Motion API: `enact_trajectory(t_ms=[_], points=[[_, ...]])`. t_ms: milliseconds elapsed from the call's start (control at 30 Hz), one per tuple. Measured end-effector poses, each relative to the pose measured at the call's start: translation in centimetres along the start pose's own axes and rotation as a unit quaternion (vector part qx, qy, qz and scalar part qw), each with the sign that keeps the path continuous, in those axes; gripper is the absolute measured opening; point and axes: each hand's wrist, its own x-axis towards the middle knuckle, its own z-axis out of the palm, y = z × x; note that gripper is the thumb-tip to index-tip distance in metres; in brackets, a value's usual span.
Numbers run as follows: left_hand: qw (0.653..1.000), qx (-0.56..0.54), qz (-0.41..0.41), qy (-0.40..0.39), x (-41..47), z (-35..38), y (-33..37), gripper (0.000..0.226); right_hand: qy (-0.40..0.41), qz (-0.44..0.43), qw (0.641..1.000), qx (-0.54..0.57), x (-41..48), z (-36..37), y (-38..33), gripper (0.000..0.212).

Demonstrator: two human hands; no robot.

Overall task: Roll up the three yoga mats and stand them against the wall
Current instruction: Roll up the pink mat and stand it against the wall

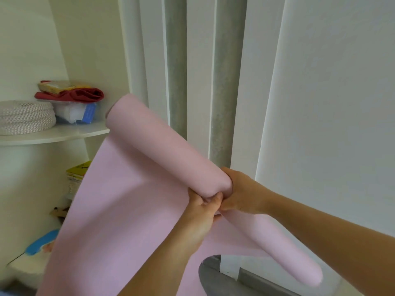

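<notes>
**Right hand** (239, 193): curled round the rolled part of the pink mat (171, 150) at about mid-length, on the wall side.

**Left hand** (203, 218): touching the right hand. Thumb and fingers pinch the mat just under the roll, where the loose sheet (111, 210) leaves it. Hands together, both clamped on the mat.

**Pink mat:** held in the air, only partly rolled. The roll's long axis slants from upper left, away from the person, to lower right, toward them. Neither end is supported.

**Loose sheet:** hangs broad from the roll, down and to the left. Its bottom edge is out of view.

**Wall** (331, 103): behind the roll, white panels with grey strips (176, 71). The right hand is the nearer to it.

**Shelf** (64, 132): at left, loaded, near the roll's far end. Swinging that end leftward looks tight; the bare wall to the right offers more room.

**Grey rounded thing** (215, 280): low, beside the roll's near end. Cannot tell what it is.
</notes>
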Motion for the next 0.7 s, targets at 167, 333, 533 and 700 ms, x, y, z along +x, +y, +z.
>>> enact_trajectory(t_ms=[167, 333, 533, 700], points=[[0.988, -0.091, -0.008, 0.127, 0.1, 0.3, -0.5, 0.064, 0.084, -0.006, 0.983, -0.162, -0.3, 2.5, -0.7, 0.063], [0.985, -0.117, -0.064, 0.112, -0.5, -1.2, -0.8, 0.059, -0.01, -0.022, 0.992, -0.125, -0.4, 3.1, 0.2, 0.086], [0.994, -0.088, -0.044, -0.042, -1.8, -1.7, -0.4, 0.042, -0.227, 0.026, 0.954, 0.196, 0.0, 0.1, 0.0, 0.066], [0.989, -0.072, -0.065, -0.108, -2.2, -1.8, -0.2, 0.057, -0.288, 0.097, 0.906, 0.295, 0.4, -1.3, -0.5, 0.05]])
